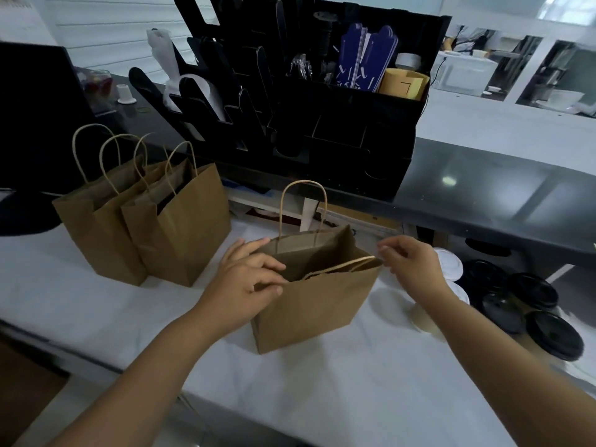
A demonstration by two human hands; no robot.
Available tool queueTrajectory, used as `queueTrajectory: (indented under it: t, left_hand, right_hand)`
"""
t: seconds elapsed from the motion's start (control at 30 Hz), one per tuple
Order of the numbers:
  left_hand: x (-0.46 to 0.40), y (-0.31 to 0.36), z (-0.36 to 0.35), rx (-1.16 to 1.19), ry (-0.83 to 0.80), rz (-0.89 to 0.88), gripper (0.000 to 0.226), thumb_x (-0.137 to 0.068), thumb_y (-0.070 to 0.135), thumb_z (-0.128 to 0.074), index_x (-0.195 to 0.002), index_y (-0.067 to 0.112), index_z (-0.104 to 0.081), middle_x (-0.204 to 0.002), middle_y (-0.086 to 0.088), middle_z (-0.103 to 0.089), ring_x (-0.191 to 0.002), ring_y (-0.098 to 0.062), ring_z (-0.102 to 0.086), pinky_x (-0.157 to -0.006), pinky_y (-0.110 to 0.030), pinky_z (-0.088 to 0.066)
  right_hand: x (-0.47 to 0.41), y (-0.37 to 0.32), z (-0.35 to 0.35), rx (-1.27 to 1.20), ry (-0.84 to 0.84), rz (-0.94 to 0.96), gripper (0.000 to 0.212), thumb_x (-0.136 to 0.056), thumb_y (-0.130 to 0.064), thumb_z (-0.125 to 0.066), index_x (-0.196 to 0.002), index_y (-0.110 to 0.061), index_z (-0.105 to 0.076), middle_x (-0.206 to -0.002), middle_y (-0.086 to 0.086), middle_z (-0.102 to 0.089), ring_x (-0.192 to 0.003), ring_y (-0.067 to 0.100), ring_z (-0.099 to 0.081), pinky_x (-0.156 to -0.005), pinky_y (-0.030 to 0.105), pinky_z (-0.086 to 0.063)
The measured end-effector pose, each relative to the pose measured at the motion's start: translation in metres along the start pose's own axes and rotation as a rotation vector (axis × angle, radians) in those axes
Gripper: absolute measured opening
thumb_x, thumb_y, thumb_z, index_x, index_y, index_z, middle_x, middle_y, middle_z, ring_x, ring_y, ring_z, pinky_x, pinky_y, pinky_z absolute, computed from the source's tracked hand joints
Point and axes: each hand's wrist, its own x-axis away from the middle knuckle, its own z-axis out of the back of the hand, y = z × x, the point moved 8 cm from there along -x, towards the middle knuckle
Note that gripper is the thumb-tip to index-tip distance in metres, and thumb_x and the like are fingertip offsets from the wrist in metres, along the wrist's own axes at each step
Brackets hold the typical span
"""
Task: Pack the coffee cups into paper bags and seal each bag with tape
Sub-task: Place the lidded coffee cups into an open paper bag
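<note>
Both forearms reach in from the bottom edge, cut off at the frame, over a white counter point(96, 301). The left hand point(248, 279) sits at the left corner of an open brown paper bag point(309, 304), thumb and fingers curled over the near rim and pinching the paper. The right hand point(409, 262) is at the bag's right corner, fingertips pinched narrowly on the twisted paper handle point(342, 267) of the near wall, which is pulled sideways across the mouth. The far handle stands upright. The inside of the bag is in shadow, so what it holds cannot be told.

Just right of the bag, partly hidden behind the right forearm, stand cups with white lids point(450, 262); only their tops show, and one paler cup below the wrist is blurred. Beside them lies a cluster of black lids point(529, 304), touching one another; whether cups sit under them cannot be told.

Farther left, well apart from the held bag, two more paper bags point(145, 227) stand upright and touching, mouths open, handles up; their contents are hidden by their walls.

Behind, on a raised dark ledge point(500, 188), a black organiser point(338, 124) holds blue-and-white sleeves point(364, 59), a yellow folded item and dark shapes too dim to name. At far left a dark screen point(35, 117) is cut off by the frame.
</note>
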Motion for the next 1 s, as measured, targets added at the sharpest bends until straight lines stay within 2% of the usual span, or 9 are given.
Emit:
queueTrajectory:
  t: [0.07, 0.2, 0.27, 0.37, 0.5, 0.57, 0.67, 0.87, 1.0]
  left_hand:
    - [-0.001, 0.003, -0.003, 0.032, -0.033, -0.009, 0.025, -0.081, 0.048, -0.049, -0.086, 0.040, -0.072, -0.105, 0.034, -0.052, -0.132, 0.008, -0.021, -0.114, -0.019, 0.004]
    - [0.000, 0.007, -0.008, 0.069, -0.083, -0.016, 0.019, -0.082, 0.038, -0.055, -0.088, 0.038, -0.073, -0.108, 0.029, -0.057, -0.133, 0.007, -0.023, -0.116, -0.026, 0.000]
    - [-0.001, 0.010, -0.008, 0.084, -0.094, -0.021, 0.019, -0.080, 0.044, -0.053, -0.088, 0.041, -0.070, -0.107, 0.030, -0.057, -0.131, 0.013, -0.021, -0.115, -0.022, 0.001]
    - [-0.003, 0.011, -0.005, 0.121, -0.066, 0.008, 0.035, -0.076, 0.057, -0.045, -0.100, 0.043, -0.065, -0.109, 0.037, -0.049, -0.127, 0.020, -0.018, -0.110, -0.013, -0.002]
    - [-0.005, 0.003, 0.005, 0.144, 0.096, 0.098, 0.043, -0.085, 0.053, -0.039, -0.110, 0.030, -0.065, -0.113, 0.026, -0.053, -0.124, 0.005, -0.035, -0.104, -0.020, -0.024]
    - [-0.006, -0.002, 0.006, 0.108, 0.138, 0.164, 0.035, -0.088, 0.044, -0.045, -0.109, 0.025, -0.067, -0.112, 0.019, -0.054, -0.119, -0.001, -0.040, -0.101, -0.026, -0.031]
    - [-0.010, -0.007, 0.005, 0.099, 0.127, 0.242, 0.019, -0.091, 0.027, -0.057, -0.107, 0.025, -0.067, -0.114, 0.016, -0.053, -0.117, -0.002, -0.036, -0.098, -0.022, -0.025]
    - [-0.020, -0.012, -0.005, 0.154, -0.034, 0.302, 0.036, -0.085, 0.028, -0.065, -0.120, 0.030, -0.058, -0.136, 0.013, -0.044, -0.135, -0.009, -0.022, -0.110, -0.032, -0.018]
    - [-0.027, -0.013, -0.013, 0.194, -0.136, 0.288, 0.047, -0.085, 0.031, -0.065, -0.129, 0.033, -0.049, -0.142, 0.016, -0.036, -0.140, -0.006, -0.011, -0.110, -0.031, -0.013]
  right_hand:
    - [0.001, -0.005, -0.002, 0.000, -0.029, -0.009, 0.015, -0.094, -0.021, -0.057, -0.104, -0.015, -0.067, -0.088, -0.002, -0.066, -0.081, 0.013, -0.061, -0.072, 0.027, -0.051]
    - [0.007, -0.010, -0.015, -0.005, -0.168, -0.075, 0.021, -0.094, -0.032, -0.057, -0.111, -0.019, -0.060, -0.094, -0.004, -0.063, -0.083, 0.007, -0.059, -0.064, 0.017, -0.044]
    - [0.011, -0.006, -0.024, -0.058, -0.244, -0.179, 0.032, -0.092, -0.034, -0.059, -0.120, -0.020, -0.055, -0.104, 0.000, -0.062, -0.087, 0.011, -0.059, -0.070, 0.022, -0.049]
    - [0.016, -0.003, -0.030, -0.091, -0.300, -0.275, 0.035, -0.092, -0.032, -0.060, -0.124, -0.019, -0.053, -0.113, 0.005, -0.060, -0.097, 0.021, -0.059, -0.080, 0.034, -0.054]
    - [0.021, -0.005, -0.029, -0.083, -0.277, -0.273, 0.019, -0.095, -0.027, -0.055, -0.110, -0.017, -0.060, -0.108, 0.007, -0.063, -0.091, 0.018, -0.061, -0.075, 0.032, -0.054]
    - [0.024, -0.003, -0.028, -0.082, -0.257, -0.286, 0.020, -0.096, -0.027, -0.053, -0.110, -0.016, -0.062, -0.107, 0.007, -0.063, -0.094, 0.021, -0.061, -0.080, 0.035, -0.055]
    - [0.029, -0.002, -0.026, -0.079, -0.237, -0.296, 0.024, -0.096, -0.027, -0.053, -0.113, -0.014, -0.063, -0.108, 0.008, -0.064, -0.099, 0.025, -0.062, -0.088, 0.041, -0.055]
    - [0.036, 0.005, -0.020, -0.122, -0.217, -0.295, 0.023, -0.097, -0.029, -0.051, -0.110, -0.014, -0.063, -0.103, 0.005, -0.066, -0.095, 0.023, -0.064, -0.088, 0.041, -0.056]
    - [0.038, 0.016, -0.006, -0.115, -0.124, -0.265, 0.026, -0.097, -0.038, -0.047, -0.100, -0.018, -0.063, -0.095, 0.001, -0.067, -0.089, 0.018, -0.065, -0.084, 0.036, -0.055]
